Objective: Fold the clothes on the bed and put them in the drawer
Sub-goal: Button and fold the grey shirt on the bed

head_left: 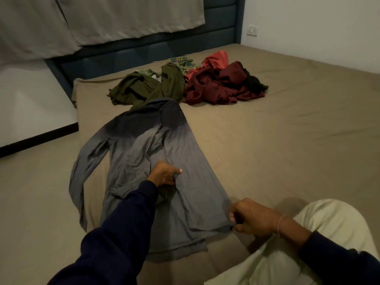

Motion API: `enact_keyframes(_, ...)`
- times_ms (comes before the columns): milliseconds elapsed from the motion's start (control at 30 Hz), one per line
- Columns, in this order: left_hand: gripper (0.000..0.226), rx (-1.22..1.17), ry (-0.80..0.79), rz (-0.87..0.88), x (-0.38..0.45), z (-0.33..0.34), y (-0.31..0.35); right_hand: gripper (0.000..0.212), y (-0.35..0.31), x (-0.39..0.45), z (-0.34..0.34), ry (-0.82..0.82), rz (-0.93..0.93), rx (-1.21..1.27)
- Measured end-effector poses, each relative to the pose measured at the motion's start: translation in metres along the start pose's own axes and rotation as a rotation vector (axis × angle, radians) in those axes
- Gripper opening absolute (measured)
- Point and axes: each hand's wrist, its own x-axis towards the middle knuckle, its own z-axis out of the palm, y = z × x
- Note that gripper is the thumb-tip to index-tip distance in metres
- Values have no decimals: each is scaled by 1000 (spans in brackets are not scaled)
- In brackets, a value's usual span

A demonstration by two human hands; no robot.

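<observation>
Folding underway: left hand (pixel 164 173) pinches the flat grey long-sleeved shirt (pixel 181 161) mid-body, right hand (pixel 249 218) grips its near-right hem; next, probably fold the side inward.

Dark blue padded headboard (pixel 156 48) at far end of room. Grey curtain (pixel 86 19) hangs over its upper left part, hem uneven. White wall (pixel 318 23) on right carries pale socket plate (pixel 252 30); switch or outlet, too small to tell. At left, white panel (pixel 30 103) with dark strip (pixel 39 138) along bottom edge.
</observation>
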Motion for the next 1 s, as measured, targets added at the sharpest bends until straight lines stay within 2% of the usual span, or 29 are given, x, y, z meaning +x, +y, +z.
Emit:
enact_keyframes(133, 38, 40, -86, -12, -6, -4, -3, 12, 2, -12, -3, 33, 57, 151)
enact_keyframes(300, 22, 82, -200, -31, -15, -9, -11, 27, 0, -20, 4, 126, -36, 74)
enact_keyframes(367, 26, 93, -214, -33, -22, -7, -12, 32, -3, -17, 8, 138, -29, 97)
enact_keyframes(467, 31, 154, -281, -67, -30, -6, -15, 22, -3, -16, 8, 198, 28, 96)
enact_keyframes(567, 46, 194, -327, -80, -32, -7, -18, 13, 1, -19, 13, 134, 63, 143)
enact_keyframes(633, 34, 232, -351, -97, -33, -8, -19, 17, -1, -22, 13, 110, 93, 107)
enact_keyframes(700, 26, 277, -379, -114, -33, -8, -20, 22, -6, -25, 7, 53, 124, -59)
enact_keyframes(767, 18, 322, -402, -126, -34, -8, -21, 35, -12, -29, -1, -36, 132, -219)
enact_keyframes(800, 13, 340, -422, -136, -35, -7, -22, 44, -15, -30, -4, -30, 111, -236)
enact_keyframes(867, 9, 354, -454, -141, -37, -8, -24, 58, -23, -24, -7, 115, 10, -109)
enact_keyframes(933, 16, 340, -472, -145, -38, -8, -26, 47, -29, -6, -4, 260, -155, -30)
enact_keyframes(1000, 21, 336, -492, -156, -40, -8, -29, 32, -40, 17, 3, 292, -275, -62)
